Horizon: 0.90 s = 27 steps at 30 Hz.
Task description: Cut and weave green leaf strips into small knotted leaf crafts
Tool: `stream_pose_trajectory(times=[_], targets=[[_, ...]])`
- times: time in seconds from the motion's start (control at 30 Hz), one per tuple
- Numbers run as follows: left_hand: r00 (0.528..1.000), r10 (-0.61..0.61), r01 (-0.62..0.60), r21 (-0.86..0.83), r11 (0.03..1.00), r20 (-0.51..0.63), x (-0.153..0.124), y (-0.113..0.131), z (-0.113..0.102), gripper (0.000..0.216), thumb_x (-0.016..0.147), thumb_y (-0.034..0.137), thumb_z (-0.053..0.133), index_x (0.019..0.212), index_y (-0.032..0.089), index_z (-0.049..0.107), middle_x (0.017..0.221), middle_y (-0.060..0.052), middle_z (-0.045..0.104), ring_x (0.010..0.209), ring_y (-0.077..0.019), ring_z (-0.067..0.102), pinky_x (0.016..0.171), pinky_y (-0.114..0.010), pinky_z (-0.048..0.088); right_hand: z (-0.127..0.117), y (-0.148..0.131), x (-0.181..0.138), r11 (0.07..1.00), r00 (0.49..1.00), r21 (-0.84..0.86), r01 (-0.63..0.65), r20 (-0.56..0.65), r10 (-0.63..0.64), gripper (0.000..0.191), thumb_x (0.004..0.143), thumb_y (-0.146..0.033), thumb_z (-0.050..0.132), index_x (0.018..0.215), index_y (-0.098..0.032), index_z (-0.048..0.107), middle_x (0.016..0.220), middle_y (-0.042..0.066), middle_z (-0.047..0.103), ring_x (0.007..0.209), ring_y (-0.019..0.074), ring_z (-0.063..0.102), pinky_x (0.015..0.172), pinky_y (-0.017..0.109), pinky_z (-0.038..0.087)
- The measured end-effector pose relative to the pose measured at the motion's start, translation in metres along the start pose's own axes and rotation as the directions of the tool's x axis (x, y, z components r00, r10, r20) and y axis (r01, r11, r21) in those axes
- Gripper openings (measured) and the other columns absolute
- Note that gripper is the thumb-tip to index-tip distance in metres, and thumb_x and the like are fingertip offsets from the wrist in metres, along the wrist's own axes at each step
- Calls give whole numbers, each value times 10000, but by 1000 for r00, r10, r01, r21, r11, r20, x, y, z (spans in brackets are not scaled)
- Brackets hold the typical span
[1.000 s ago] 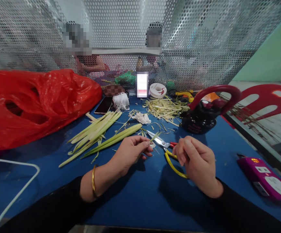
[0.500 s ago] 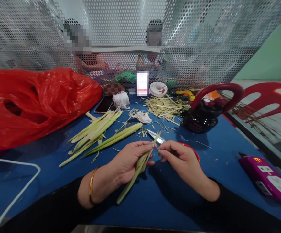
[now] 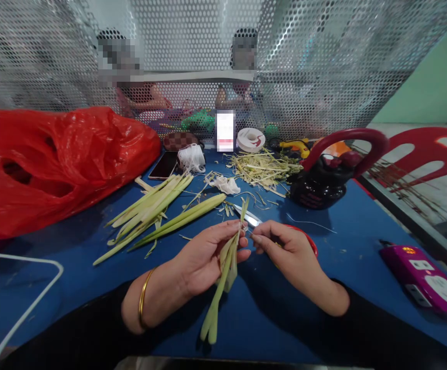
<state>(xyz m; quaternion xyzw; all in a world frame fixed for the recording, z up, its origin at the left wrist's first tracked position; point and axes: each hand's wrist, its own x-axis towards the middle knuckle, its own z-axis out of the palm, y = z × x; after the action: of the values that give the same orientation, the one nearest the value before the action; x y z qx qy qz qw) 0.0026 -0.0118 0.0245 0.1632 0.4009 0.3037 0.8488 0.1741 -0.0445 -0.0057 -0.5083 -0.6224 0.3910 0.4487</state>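
A small bundle of pale green plant stalks [image 3: 219, 295] is held between the thumb and fingers of my left hand [image 3: 198, 259], its wider ends hanging toward me. My right hand [image 3: 294, 254] is pinched on a thin white thread [image 3: 248, 229] that runs to the narrow upper part of the bundle. Behind my hands lie scissors [image 3: 249, 218] with red handles, partly hidden by my right hand. To the left, more long green stalks [image 3: 152, 205] rest in a loose pile, with another group of greener stalks [image 3: 186, 218] beside it.
A red plastic bag [image 3: 103, 149] fills the left side. Farther back are a phone [image 3: 164, 165], white string [image 3: 192, 158], a white spool [image 3: 251, 140] and plant scraps [image 3: 264, 169]. A dark pot with a red handle [image 3: 316, 187] and a purple power strip [image 3: 426, 280] stand right.
The bundle has turned more upright in my left hand, its lower ends swinging right and toward me. My left fingers have loosened a little. My right hand stays pinched on the thread.
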Motion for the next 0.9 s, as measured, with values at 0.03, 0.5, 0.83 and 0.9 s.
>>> stream_pose_trajectory(times=[0.03, 0.5, 0.83, 0.9], targets=[[1000, 15, -15, 3, 1000, -10, 2, -1, -1, 117, 879, 108, 550, 819, 115, 650, 696, -20, 636, 586, -90, 636, 603, -196, 571, 0, 2, 0, 1000, 1000, -23, -9, 9, 9, 146, 862, -285, 575, 758, -193, 620, 658, -5, 606, 607, 136, 565, 582, 260, 455], [979, 189, -191, -15, 981, -77, 4, 4, 1, 130, 897, 119, 524, 817, 129, 625, 711, -11, 626, 633, -89, 635, 674, -217, 574, 9, -14, -12, 710, 684, 466, -527, 728, 30, 299, 812, -242, 636, 1107, -200, 642, 1007, 53, 694, 984, 180, 659, 943, 352, 470], [983, 158, -132, 245, 961, -90, 21, -10, -11, 91, 753, 201, 703, 781, 136, 646, 682, -3, 632, 541, -62, 560, 557, -167, 465, -11, 2, -1, 940, 992, -322, 117, 78, -96, 68, 869, -207, 587, 818, -201, 631, 726, 2, 581, 665, 148, 521, 631, 285, 414], [980, 170, -135, 271, 953, -107, 22, -14, -11, 129, 714, 210, 732, 772, 133, 646, 676, -9, 637, 538, -65, 559, 551, -169, 451, -9, 3, 0, 946, 987, -283, 157, 27, -156, 107, 880, -205, 576, 786, -203, 625, 710, -5, 554, 655, 138, 511, 620, 273, 406]])
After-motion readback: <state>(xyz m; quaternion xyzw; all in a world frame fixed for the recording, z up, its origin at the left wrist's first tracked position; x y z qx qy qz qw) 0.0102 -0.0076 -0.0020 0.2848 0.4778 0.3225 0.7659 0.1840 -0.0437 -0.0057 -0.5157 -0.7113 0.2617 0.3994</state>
